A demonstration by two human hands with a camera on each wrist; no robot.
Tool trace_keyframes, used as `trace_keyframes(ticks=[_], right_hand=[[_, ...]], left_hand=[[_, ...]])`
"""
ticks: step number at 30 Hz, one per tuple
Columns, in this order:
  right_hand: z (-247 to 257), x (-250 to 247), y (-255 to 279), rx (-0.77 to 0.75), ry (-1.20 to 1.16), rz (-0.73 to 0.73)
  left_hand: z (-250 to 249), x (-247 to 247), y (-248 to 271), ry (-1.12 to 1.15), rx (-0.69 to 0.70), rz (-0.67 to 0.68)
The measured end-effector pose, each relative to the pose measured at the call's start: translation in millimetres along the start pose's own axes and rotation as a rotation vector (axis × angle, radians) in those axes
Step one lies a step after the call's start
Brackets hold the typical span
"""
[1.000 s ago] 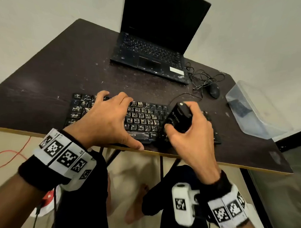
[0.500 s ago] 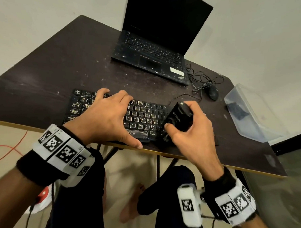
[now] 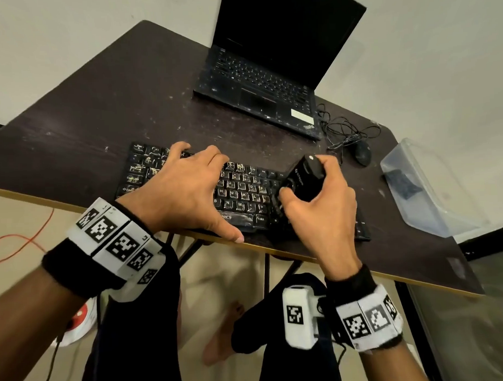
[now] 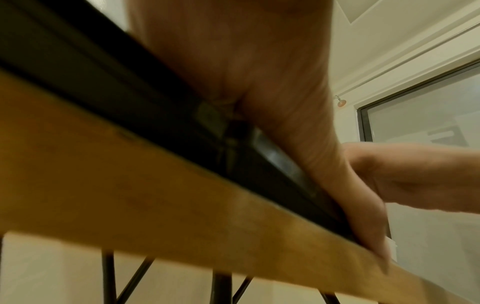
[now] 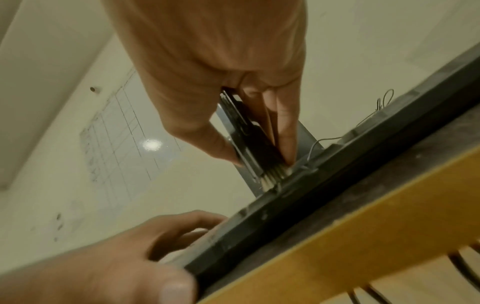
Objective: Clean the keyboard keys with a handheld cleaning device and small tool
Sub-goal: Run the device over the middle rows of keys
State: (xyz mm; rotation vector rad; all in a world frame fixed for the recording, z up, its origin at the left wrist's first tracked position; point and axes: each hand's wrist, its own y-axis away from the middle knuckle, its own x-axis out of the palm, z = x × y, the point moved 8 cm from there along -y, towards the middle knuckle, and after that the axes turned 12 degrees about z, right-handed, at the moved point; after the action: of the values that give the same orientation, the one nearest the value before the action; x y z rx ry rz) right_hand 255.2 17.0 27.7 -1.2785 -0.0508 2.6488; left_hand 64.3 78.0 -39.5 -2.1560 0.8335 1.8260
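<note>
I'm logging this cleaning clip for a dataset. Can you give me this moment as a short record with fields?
setting: dark table
left hand: rests on keyboard, thumb at its front edge
right hand: grips black cleaning device
device contact: bristled end on keys, right part of keyboard
behind: open laptop, screen dark
right side: mouse, clear plastic container

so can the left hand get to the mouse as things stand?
Probably not without letting go: the left hand is pressing the keyboard, and the right hand with the cleaning device sits between it and the mouse.
</note>
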Motion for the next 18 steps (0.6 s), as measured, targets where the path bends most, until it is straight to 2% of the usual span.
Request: trace_keyframes(ticks=[4, 8, 13, 18], right_hand=[[6.4, 2.3, 23.1, -0.018, 0.002, 0.065], [2.4, -1.4, -7.8, 0.038, 0.006, 0.016], [1.7, -0.8, 23.5, 0.025, 0.000, 0.068], [7.0, 0.2, -16.7, 0.039, 0.029, 0.043]], left_hand=[[0.4, 0.0, 1.1, -0.002, 0.007, -0.012], [-1.0, -0.4, 2.3, 0.010, 0.003, 0.015], [0.3, -0.6, 2.1, -0.002, 0.006, -0.014], [-0.7, -1.9, 1.6, 0.011, 0.008, -0.013]])
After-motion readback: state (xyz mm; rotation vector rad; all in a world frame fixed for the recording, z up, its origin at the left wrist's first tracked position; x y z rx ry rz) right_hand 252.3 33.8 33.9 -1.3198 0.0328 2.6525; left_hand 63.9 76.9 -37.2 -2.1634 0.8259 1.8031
